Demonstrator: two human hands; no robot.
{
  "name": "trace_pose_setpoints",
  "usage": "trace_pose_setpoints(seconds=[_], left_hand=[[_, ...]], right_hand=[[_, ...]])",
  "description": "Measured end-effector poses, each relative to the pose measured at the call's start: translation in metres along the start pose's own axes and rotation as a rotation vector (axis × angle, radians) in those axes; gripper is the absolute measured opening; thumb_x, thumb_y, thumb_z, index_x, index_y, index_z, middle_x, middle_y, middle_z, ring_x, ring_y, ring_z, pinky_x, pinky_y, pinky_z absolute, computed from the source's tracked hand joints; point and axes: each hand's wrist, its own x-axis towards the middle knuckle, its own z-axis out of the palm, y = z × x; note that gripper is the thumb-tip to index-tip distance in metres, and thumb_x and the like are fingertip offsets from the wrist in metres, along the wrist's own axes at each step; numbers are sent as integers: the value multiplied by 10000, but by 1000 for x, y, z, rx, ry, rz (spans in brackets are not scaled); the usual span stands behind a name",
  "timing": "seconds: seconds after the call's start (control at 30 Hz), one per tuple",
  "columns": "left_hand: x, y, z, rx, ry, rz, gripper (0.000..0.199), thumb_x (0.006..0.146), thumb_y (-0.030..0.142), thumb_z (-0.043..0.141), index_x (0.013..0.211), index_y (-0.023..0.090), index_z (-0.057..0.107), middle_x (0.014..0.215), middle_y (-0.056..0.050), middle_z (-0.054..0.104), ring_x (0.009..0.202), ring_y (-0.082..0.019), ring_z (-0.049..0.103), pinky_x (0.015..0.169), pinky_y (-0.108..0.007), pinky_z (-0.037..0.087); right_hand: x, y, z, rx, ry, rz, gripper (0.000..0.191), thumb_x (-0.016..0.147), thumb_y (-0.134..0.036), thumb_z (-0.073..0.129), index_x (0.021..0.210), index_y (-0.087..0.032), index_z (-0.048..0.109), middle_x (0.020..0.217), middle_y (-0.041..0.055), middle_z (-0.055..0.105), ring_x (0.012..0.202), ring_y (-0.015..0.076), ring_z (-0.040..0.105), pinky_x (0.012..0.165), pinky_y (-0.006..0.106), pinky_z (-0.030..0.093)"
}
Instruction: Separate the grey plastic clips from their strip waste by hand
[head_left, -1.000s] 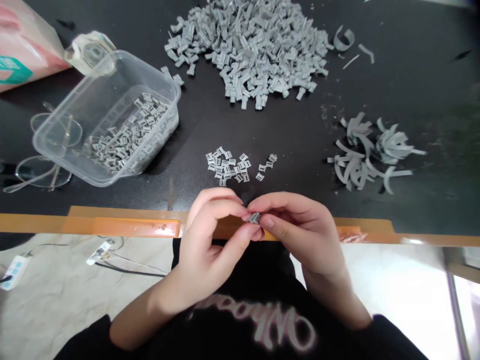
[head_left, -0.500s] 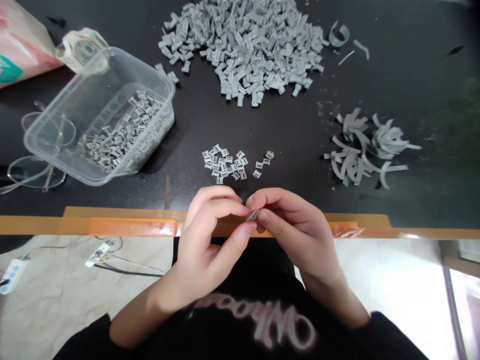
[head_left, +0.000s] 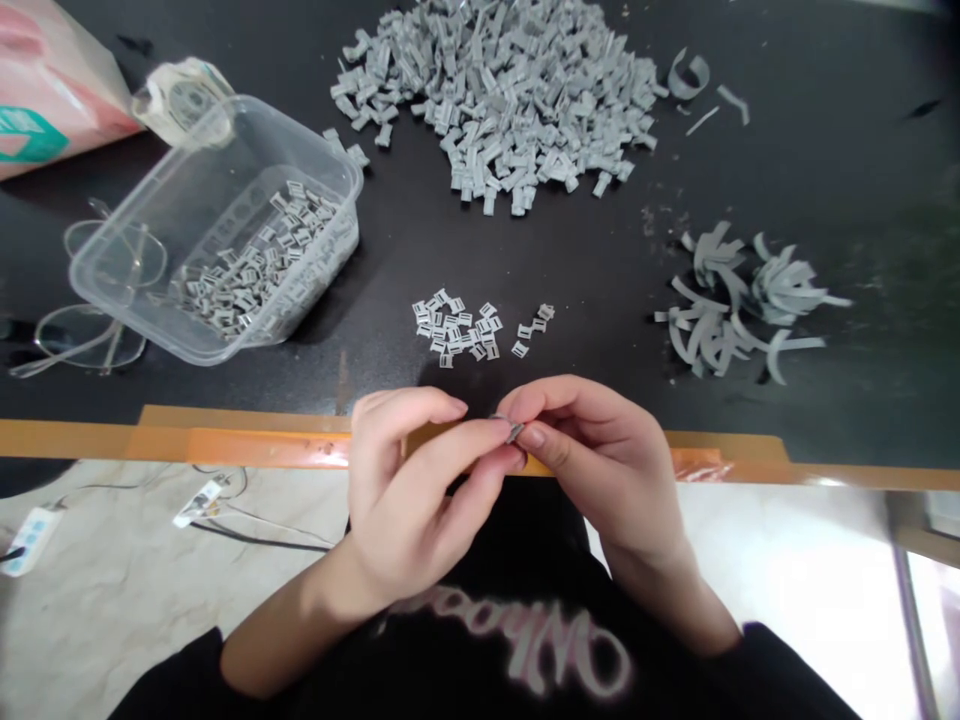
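A small grey piece (head_left: 514, 431) is pinched between the fingertips of both hands, just above the table's front edge. My right hand (head_left: 611, 465) grips it with thumb and forefinger. My left hand (head_left: 427, 490) touches its left side with thumb and a finger, while another finger is raised apart. The fingertips hide most of the piece. Beyond the hands lies a loose group of small grey clips (head_left: 454, 325), with a few more clips (head_left: 533, 328) to its right. A big heap of grey parts (head_left: 517, 100) fills the back middle.
A clear plastic tub (head_left: 225, 250) holding many small clips stands at the left. Glasses (head_left: 94, 335), a tape roll (head_left: 187, 100) and a pink bag (head_left: 56, 85) are beside it. Curved grey strips (head_left: 742, 290) lie at the right. Orange tape (head_left: 262, 447) covers the front edge.
My left hand's fingers have shifted: one has lifted off to the left, and another now presses on the piece. My right hand keeps its pinch. The view has moved slightly.
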Motion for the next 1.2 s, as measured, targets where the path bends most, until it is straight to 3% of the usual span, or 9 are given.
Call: trace_pose_setpoints(seconds=[0.27,0.5,0.67,0.83,1.0,1.2], left_hand=[[1,5,1,-75,-46,-172,143,852,159,713,962,245,683,986,-22,630,904,-184,630,803,-340,583],[7,5,-2,-282,-203,-361,99,867,151,706,920,229,676,1014,-30,611,957,-171,626,854,-328,572],[9,-1,-2,-479,-348,-485,72,876,155,695,837,210,669,1042,-38,598,916,-154,617,844,-309,544],[12,-2,-2,-620,-430,-606,80,902,194,664,823,191,661,999,-36,575,880,-147,587,787,-278,503],[18,2,-7,-761,-506,-769,152,911,175,632,760,174,609,995,-24,536,882,-130,541,770,-241,448],[25,-12,-18,-973,-716,-844,159,912,186,594,754,170,595,956,-30,533,885,-149,537,772,-254,439]], right_hand=[[-1,5,-1,-165,50,-108,24,909,-231,702,900,-218,720,829,5,720,716,128,671,659,235,568],[-2,5,-6,-255,91,-165,53,879,-188,733,881,-234,759,835,4,757,696,147,701,673,269,590],[-1,3,-18,-388,-11,-279,101,891,-160,719,893,-249,765,865,-6,774,780,146,717,731,256,578],[-1,4,-20,-552,-129,-395,186,891,-149,714,1056,-233,724,1001,20,774,894,155,724,811,257,582],[-9,6,-12,-693,-40,-478,141,909,-117,669,987,-234,682,934,11,777,825,144,732,773,240,591],[-7,-1,-16,-718,-170,-518,108,906,-149,684,983,-219,658,846,0,759,744,140,712,708,251,578]])
